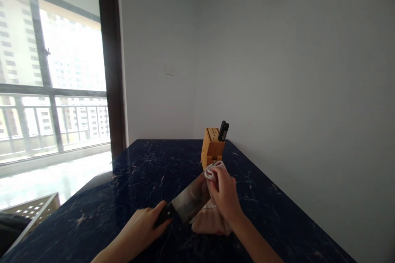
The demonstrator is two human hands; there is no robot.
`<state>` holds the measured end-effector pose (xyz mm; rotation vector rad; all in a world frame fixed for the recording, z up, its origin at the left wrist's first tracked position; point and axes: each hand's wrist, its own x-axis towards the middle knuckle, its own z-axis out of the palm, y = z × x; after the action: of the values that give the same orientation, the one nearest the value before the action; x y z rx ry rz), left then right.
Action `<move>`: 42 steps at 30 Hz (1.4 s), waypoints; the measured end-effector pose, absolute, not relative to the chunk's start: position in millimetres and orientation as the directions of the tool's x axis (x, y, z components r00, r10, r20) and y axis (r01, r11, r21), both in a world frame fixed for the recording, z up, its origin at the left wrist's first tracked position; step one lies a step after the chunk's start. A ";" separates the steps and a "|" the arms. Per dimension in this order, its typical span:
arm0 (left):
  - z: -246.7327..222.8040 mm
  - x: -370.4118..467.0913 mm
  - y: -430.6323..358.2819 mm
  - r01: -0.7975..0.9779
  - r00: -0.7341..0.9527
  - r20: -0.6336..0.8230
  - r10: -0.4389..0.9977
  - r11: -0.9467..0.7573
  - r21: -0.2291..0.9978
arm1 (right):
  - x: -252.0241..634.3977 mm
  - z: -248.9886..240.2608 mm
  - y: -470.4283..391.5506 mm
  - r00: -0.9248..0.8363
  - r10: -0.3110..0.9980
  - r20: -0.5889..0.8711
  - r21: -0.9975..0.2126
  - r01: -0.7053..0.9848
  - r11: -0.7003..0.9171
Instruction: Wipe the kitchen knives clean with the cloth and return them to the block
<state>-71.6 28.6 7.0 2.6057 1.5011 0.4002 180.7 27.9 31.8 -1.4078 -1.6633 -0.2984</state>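
A broad-bladed knife (189, 202) is held above the dark blue table by its black handle, its blade slanting up to the right. My left hand (147, 225) is wrapped round that handle. At the far end of the blade, my right hand (224, 193) pinches a bunched pale cloth (210, 220), whose lower part hangs down behind the blade. The cloth's folded top touches or nearly touches the blade's tip; the exact contact is hidden. Just beyond stands a wooden knife block (212, 148) with black-handled tools (223, 130) in its right side.
The dark marbled table (148, 172) stretches away to the corner, with a grey wall along its right edge. A beige perforated crate (37, 213) stands at the lower left, beside the table. A bright window is at the left.
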 end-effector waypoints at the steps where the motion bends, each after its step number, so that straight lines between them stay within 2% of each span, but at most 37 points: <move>1: 8.2 -71.3 28.2 0.828 0.486 0.176 0.856 -0.515 0.220 | 184.9 32.7 30.3 0.106 0.645 0.757 -0.381 0.873 0.303; 4: 10.3 -70.4 27.7 0.824 0.493 0.185 0.850 -0.525 0.213 | 185.7 32.2 31.9 0.115 0.625 0.772 -0.394 0.858 0.328; 8: 9.1 -70.8 28.1 0.831 0.484 0.192 0.854 -0.517 0.205 | 163.2 27.2 21.5 -0.123 0.639 0.759 -0.277 0.827 0.489; 11: 7.7 -71.8 28.5 0.826 0.495 0.198 0.846 -0.529 0.196 | 151.2 26.5 15.6 -0.185 0.652 0.735 -0.247 0.822 0.512; 15: 9.3 -71.8 28.3 0.814 0.519 0.210 0.828 -0.554 0.175 | 164.6 31.6 22.8 -0.034 0.613 0.789 -0.310 0.840 0.446; 20: 13.3 -70.2 27.6 0.805 0.540 0.219 0.813 -0.575 0.148 | 197.4 36.2 39.4 0.204 0.592 0.779 -0.512 0.752 0.415; 25: 9.7 -72.3 31.2 0.807 0.517 0.204 0.831 -0.553 0.207 | 204.7 25.8 47.0 0.235 0.647 0.726 -0.591 0.694 0.411; 31: 3.5 -79.0 38.0 0.804 0.461 0.141 0.876 -0.479 0.352 | 204.1 12.5 48.7 0.233 0.778 0.583 -0.622 0.745 0.243; 34: 2.6 -79.4 39.6 0.793 0.454 0.140 0.880 -0.470 0.387 | 200.4 12.2 45.3 0.231 0.814 0.533 -0.599 0.782 0.171; 36: 2.1 -79.1 40.5 0.783 0.458 0.135 0.879 -0.470 0.408 | 192.5 11.3 40.8 0.197 0.821 0.535 -0.544 0.825 0.156; 42: -0.7 -81.6 44.4 0.785 0.434 0.146 0.889 -0.453 0.421 | 163.4 5.9 25.8 -0.026 0.817 0.576 -0.336 0.903 0.266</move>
<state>-81.6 44.4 -0.7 2.4004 1.4443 0.5060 163.4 25.8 5.9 -1.5599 -1.8466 -0.1594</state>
